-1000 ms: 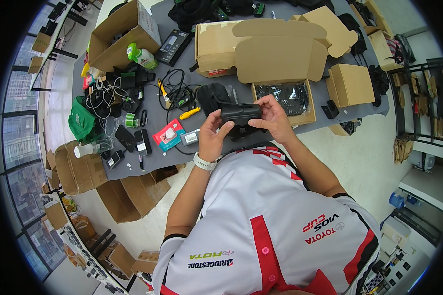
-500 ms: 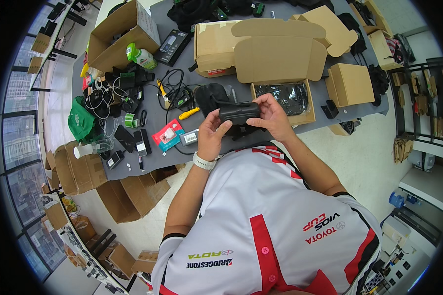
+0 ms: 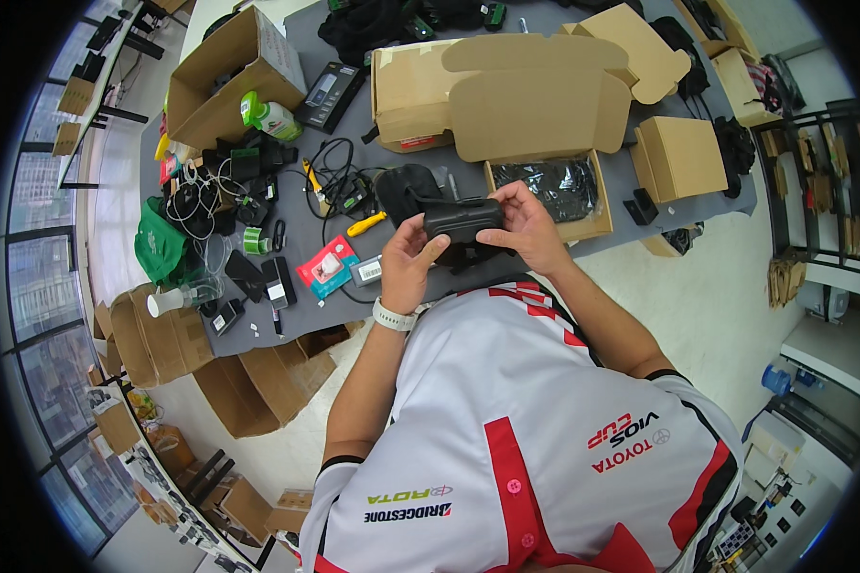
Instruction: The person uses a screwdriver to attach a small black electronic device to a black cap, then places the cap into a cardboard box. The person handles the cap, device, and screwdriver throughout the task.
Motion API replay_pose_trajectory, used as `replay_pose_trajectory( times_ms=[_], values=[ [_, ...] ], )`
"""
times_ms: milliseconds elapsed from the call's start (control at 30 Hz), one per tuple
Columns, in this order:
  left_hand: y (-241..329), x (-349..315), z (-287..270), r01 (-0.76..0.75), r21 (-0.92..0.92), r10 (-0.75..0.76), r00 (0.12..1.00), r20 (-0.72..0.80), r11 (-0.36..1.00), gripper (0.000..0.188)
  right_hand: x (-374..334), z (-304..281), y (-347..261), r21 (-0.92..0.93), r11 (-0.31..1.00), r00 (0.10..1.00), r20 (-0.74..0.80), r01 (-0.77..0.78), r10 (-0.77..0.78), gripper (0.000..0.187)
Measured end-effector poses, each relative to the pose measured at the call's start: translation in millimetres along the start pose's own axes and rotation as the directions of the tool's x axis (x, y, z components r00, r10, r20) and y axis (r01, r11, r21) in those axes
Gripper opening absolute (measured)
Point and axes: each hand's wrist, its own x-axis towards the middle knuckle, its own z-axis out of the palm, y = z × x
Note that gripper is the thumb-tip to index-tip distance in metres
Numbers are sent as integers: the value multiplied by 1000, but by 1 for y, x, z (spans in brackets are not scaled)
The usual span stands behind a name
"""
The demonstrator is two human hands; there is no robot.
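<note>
Near the table's front edge, a black boxy device (image 3: 463, 222) is held level between my two hands. My left hand (image 3: 410, 265) grips its left end, thumb on the near face. At the other end, my right hand (image 3: 532, 234) pinches the corner, with fingers on top and thumb below. Behind the device bulges a black padded piece (image 3: 409, 186); whether the two are joined I cannot tell. Just right of my hands lies an open cardboard box (image 3: 591, 229) holding a black item in clear plastic (image 3: 548, 186). The device's underside is hidden.
Left of my hands lie a yellow-handled screwdriver (image 3: 366, 224), a red and blue packet (image 3: 327, 267) and tangled black cables (image 3: 333, 158). A spray bottle (image 3: 269, 116) stands farther back. Closed cardboard boxes (image 3: 680, 158) sit at right; an open carton (image 3: 263, 387) is below the table's left front edge.
Both hands keep the same hold on the black device, which stays almost in place. The whole view has turned very slightly.
</note>
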Motion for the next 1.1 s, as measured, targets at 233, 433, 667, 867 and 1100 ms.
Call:
replay_pose_trajectory(
  times_ms=[233,433,667,867,1100],
  values=[
    [-3,-1,-2,8,2,-8,1000,-7,1000,44,0,-1,4,-22,1000,1000,7,7,-7,54],
    [-6,0,-4,-10,-5,10,1000,-16,1000,46,3,-2,7,-39,999,1000,4,19,-19,54],
    [-4,2,-3,11,2,-11,1000,-22,1000,45,4,1,5,-37,999,1000,-25,13,-13,52],
    [-3,2,-2,31,-12,-31,1000,-3,999,45,1,0,6,-18,1000,1000,-28,0,0,52],
    [-5,3,-2,9,3,-9,1000,-18,1000,46,1,1,3,-31,1000,1000,-28,-8,7,51]
  ],
)
